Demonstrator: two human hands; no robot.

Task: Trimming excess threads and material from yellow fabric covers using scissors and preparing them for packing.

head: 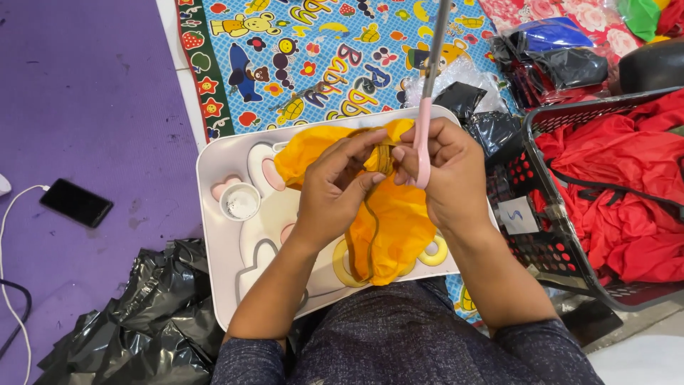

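Yellow fabric [388, 228] lies bunched on a pale lap tray [214, 214], held up at its top edge by both hands. Far left, a black phone [76, 202] on its white cable rests on the purple mat [85, 93], and crumpled black plastic bags [149, 314] sit below the tray's left corner. On the tray, a small white cup [241, 202] stands left of the fabric. The left hand [335, 189] pinches a fold of the cloth between thumb and fingertips. The right hand [445, 175] has its fingers curled shut around a pink-handled tool [423, 142], apparently scissors, with the metal end pointing up and away, while its fingertips also touch the same fold. Judged from this, the step in hand is locating and tensioning a seam or edge; a next move would call for keeping that fold taut. Far right, a dark basket [548, 249] holds red fabric [627, 192].
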